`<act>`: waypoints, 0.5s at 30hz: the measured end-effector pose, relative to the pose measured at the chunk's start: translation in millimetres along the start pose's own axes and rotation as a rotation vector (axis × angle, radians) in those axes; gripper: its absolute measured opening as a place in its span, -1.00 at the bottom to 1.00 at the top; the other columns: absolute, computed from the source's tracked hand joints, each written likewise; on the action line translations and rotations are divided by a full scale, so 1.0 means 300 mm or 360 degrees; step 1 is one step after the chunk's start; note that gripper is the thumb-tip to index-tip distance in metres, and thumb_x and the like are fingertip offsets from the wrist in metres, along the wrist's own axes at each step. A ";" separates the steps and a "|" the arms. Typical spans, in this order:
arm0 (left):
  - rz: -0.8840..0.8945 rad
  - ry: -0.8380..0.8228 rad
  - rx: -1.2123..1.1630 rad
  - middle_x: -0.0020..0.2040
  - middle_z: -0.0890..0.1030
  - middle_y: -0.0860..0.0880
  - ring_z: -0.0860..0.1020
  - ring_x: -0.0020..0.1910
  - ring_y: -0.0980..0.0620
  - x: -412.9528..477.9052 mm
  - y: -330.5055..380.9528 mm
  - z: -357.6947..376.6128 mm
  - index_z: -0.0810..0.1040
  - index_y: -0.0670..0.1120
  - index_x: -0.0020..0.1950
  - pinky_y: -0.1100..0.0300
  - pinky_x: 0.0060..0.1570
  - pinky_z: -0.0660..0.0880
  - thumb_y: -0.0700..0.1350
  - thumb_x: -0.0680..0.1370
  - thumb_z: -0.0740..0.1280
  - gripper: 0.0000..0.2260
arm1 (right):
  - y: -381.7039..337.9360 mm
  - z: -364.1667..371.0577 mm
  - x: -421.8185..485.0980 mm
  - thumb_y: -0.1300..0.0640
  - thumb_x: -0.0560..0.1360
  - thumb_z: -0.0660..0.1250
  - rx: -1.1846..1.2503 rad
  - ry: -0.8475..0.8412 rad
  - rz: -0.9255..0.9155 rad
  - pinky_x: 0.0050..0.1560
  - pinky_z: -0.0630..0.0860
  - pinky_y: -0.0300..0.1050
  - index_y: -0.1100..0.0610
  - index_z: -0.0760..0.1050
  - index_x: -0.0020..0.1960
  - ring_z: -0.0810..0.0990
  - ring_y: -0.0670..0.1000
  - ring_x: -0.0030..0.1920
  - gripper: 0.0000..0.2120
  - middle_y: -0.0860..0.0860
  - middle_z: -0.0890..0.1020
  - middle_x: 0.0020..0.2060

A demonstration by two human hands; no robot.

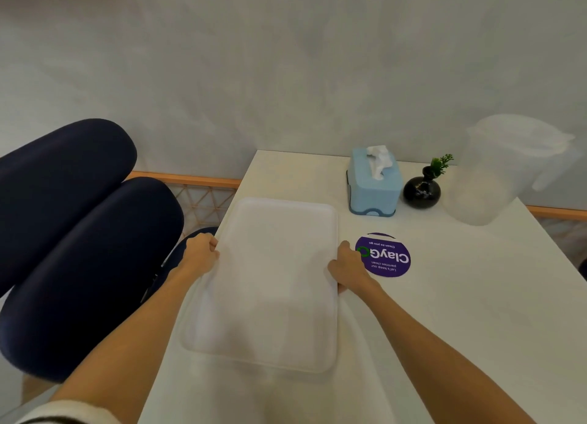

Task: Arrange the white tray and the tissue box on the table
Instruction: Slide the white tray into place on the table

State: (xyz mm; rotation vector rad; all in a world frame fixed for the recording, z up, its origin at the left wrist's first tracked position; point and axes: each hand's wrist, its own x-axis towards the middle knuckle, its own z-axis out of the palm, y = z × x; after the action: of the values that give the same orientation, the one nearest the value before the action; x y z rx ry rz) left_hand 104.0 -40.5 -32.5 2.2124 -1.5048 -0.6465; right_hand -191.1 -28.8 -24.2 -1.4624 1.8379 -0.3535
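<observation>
A white rectangular tray lies lengthwise over the left part of the white table, its left side at the table's left edge. My left hand grips the tray's left rim and my right hand grips its right rim, both near the far half. A light blue tissue box with a white tissue sticking out of its top stands at the back of the table, beyond the tray's far right corner and apart from it.
A small black vase with a green sprig stands right of the tissue box. A translucent lidded pitcher is at the back right. A round purple sticker lies beside my right hand. Dark blue padded chairs stand left of the table.
</observation>
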 end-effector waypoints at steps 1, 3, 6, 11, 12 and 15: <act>0.0010 0.0001 0.0014 0.09 0.61 -0.25 0.56 0.08 -0.21 0.005 0.002 0.002 0.56 -0.29 0.11 -0.08 0.15 0.51 -0.33 0.51 0.33 -0.81 | 0.001 -0.003 0.002 0.33 0.51 0.12 0.0021 -0.0016 0.0003 -0.46 0.48 -0.12 0.30 0.23 0.30 0.48 0.03 -0.33 -0.64 0.11 0.43 -0.16; 0.0015 -0.0011 0.0019 0.09 0.61 -0.25 0.55 0.11 -0.23 0.010 0.002 0.003 0.56 -0.29 0.12 -0.09 0.16 0.51 -0.33 0.51 0.33 -0.81 | 0.003 -0.010 0.003 0.33 0.51 0.12 0.0060 -0.0042 0.0018 -0.47 0.51 -0.10 0.28 0.22 0.30 0.48 0.03 -0.38 -0.64 0.06 0.40 -0.25; 0.0026 -0.0032 0.0020 0.09 0.61 -0.26 0.55 0.11 -0.22 0.017 0.000 0.002 0.55 -0.28 0.13 -0.07 0.16 0.50 -0.32 0.51 0.33 -0.80 | 0.006 -0.013 0.002 0.31 0.50 0.14 0.0110 -0.0065 0.0040 -0.39 0.59 -0.02 0.24 0.22 0.25 0.54 0.09 -0.37 -0.68 0.09 0.44 -0.23; 0.0043 -0.0173 0.0227 0.16 0.57 -0.24 0.54 0.12 -0.22 0.035 0.033 -0.019 0.49 -0.26 0.23 -0.07 0.14 0.53 -0.26 0.53 0.32 -0.72 | 0.023 -0.049 0.003 0.25 0.50 0.20 0.0206 -0.0106 0.0109 -0.09 0.66 0.12 0.25 0.32 0.19 0.64 0.18 -0.18 -0.73 0.23 0.60 -0.03; 0.0078 -0.0156 0.0274 0.17 0.56 -0.24 0.54 0.12 -0.23 0.043 0.054 -0.027 0.47 -0.26 0.27 -0.09 0.11 0.54 -0.23 0.52 0.33 -0.68 | 0.030 -0.071 0.009 0.24 0.51 0.21 0.0269 -0.0131 0.0134 -0.11 0.67 0.10 0.26 0.35 0.20 0.65 0.17 -0.22 -0.72 0.25 0.63 -0.02; 0.0230 -0.0064 0.0246 0.28 0.51 -0.22 0.51 0.21 -0.20 0.078 0.153 -0.039 0.40 -0.22 0.37 -0.06 0.14 0.51 -0.16 0.53 0.33 -0.58 | 0.052 -0.161 0.049 0.18 0.52 0.25 0.0382 0.0015 0.0152 -0.16 0.68 0.04 0.20 0.39 0.27 0.66 0.18 -0.12 -0.67 0.22 0.61 0.05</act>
State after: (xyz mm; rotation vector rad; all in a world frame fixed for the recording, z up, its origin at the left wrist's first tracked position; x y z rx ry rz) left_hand 83.4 -77.8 -1.4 2.1867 -1.7701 -0.5489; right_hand -236.8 -48.6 -6.5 -1.2074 1.7965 -0.5150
